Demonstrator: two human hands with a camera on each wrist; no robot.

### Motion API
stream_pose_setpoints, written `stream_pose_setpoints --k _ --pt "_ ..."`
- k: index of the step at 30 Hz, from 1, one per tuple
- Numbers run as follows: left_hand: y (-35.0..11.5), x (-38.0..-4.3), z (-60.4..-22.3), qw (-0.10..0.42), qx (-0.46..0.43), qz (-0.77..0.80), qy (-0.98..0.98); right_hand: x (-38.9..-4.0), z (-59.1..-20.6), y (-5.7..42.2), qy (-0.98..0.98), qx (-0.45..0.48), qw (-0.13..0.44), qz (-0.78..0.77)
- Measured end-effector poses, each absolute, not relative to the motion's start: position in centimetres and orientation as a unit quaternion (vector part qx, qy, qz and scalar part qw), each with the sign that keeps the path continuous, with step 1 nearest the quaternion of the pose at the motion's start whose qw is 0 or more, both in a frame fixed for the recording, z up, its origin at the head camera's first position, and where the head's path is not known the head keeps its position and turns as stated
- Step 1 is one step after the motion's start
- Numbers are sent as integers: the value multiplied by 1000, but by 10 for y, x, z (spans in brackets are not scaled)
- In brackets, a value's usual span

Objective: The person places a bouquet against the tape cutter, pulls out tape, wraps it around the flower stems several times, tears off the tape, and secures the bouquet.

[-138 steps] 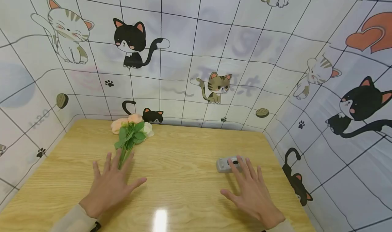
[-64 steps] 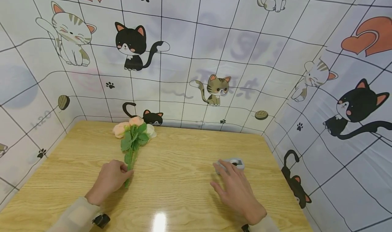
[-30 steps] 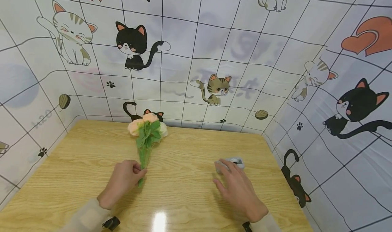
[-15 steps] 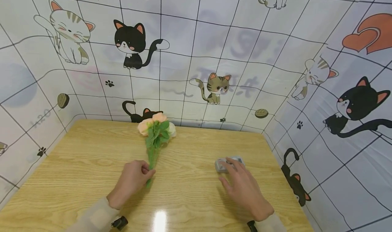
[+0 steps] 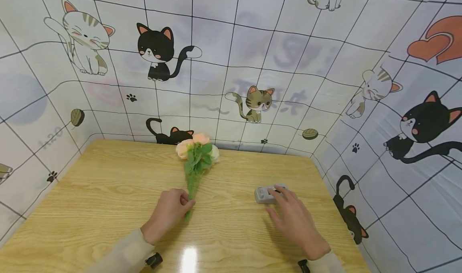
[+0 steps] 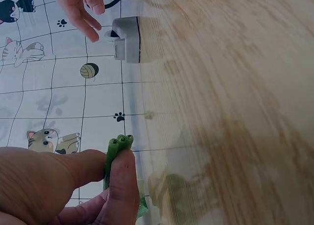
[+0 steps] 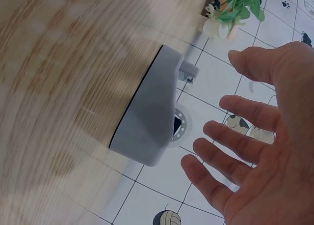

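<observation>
A bunch of flowers [image 5: 196,158] with peach and white heads and green leaves lies toward the back of the table. My left hand [image 5: 168,209] pinches its stems near their lower ends. In the left wrist view, the cut ends of the green stems [image 6: 119,142] poke out between thumb and fingers. Right of the flowers sits a grey tape dispenser [image 5: 265,194], with a clear tape roll [image 7: 180,126] showing in the right wrist view. My right hand [image 5: 296,221] hovers by the dispenser, fingers spread and holding nothing; it partly covers the dispenser in the head view.
The wooden table [image 5: 108,176] runs back to a white wall cloth [image 5: 213,44] printed with cats and a grid. That cloth also closes in the left and right sides.
My left hand went from spread fingers to pinching the stems, then moved right with the flowers, bringing them nearer the tape dispenser. My right hand has shifted slightly beside the dispenser.
</observation>
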State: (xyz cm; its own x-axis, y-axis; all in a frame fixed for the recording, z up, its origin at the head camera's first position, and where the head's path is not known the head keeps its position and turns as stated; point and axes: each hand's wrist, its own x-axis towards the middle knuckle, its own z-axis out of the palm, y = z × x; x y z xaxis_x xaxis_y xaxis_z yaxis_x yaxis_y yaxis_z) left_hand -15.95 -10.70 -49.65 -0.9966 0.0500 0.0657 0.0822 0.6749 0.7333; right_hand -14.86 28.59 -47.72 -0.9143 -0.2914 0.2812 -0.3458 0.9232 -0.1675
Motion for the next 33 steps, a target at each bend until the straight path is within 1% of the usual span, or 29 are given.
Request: stream_pose_setpoints --k 9,10,14,15,16,17,21,22,23,24,29,30,33 --pt "-89 -163 -499 39 -70 -413 -907 -152 -478 295 -971 166 134 104" --pt "-88 -166 -507 54 -86 -412 -905 -153 -478 296 -972 164 133 104" --pt "-80 -171 -515 63 -109 -410 -903 -155 -477 299 -973 160 127 102" --pt "-79 -175 -525 73 -121 -411 -900 -155 -477 300 -973 161 129 102" --pt "-76 -176 -526 72 -121 -410 -901 -155 -476 300 -973 162 130 102" --pt "-72 -175 -519 58 -109 -410 -904 -155 -476 300 -972 163 132 103" --pt "-61 -174 -512 53 -103 -410 -905 -157 -473 301 -971 168 138 102" --pt "-57 -171 -503 42 -96 -408 -907 -157 -473 301 -971 168 138 102" --pt "-58 -176 -514 59 -114 -409 -904 -158 -473 302 -971 168 139 101" --pt "-56 -177 -516 60 -120 -413 -901 -159 -473 302 -971 169 139 100" --pt "-47 -184 -528 61 -140 -426 -892 -163 -475 306 -971 166 141 102" --pt "-43 -183 -524 49 -128 -430 -893 -163 -475 307 -971 165 140 102" --pt "-38 -198 -551 57 -130 -418 -898 -166 -475 308 -972 162 134 105"
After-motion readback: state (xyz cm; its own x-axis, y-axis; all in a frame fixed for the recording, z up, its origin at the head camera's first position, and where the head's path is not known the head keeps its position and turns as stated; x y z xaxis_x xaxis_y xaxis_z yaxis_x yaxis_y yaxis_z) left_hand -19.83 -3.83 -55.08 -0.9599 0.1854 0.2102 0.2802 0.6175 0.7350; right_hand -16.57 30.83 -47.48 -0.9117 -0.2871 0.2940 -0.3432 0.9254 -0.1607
